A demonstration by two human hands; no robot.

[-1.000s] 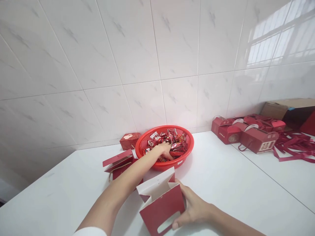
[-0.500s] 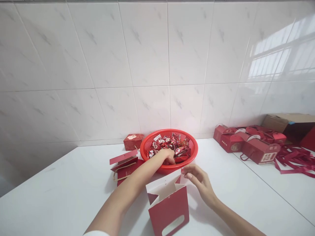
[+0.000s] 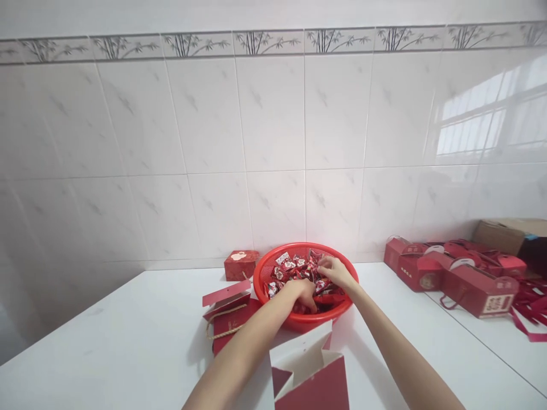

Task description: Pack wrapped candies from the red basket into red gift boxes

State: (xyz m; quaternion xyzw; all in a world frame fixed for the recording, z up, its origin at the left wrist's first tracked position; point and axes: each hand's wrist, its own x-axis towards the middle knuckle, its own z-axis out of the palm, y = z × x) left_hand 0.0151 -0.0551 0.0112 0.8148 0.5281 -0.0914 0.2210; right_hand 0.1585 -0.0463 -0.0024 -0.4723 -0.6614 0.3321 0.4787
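A red plastic basket (image 3: pixel 350 302) holds a heap of red-wrapped candies (image 3: pixel 285 266). My left hand (image 3: pixel 304 293) reaches into its near side, fingers curled down among the candies, and what they grip is hidden. At the basket's right side, my right hand (image 3: pixel 335 270) has thumb and fingers pinched together on a wrapped candy. In front of the basket stands a red paper gift box (image 3: pixel 314 384) with its top open and white inside, partly cut off by the lower edge of the picture. Neither hand touches this box.
Left of the basket lie a red box with a rope handle (image 3: pixel 226 324) and a small patterned red box (image 3: pixel 241 266). Several red gift boxes (image 3: pixel 461 282), red ribbons (image 3: pixel 538 296) and a cardboard carton (image 3: pixel 499 233) are on the right. A tiled wall (image 3: pixel 273 210) rises behind.
My right hand has left the open box's edge and moved forward into the basket. My left hand stays among the candies. The view has tilted up, showing a bamboo-patterned tile border.
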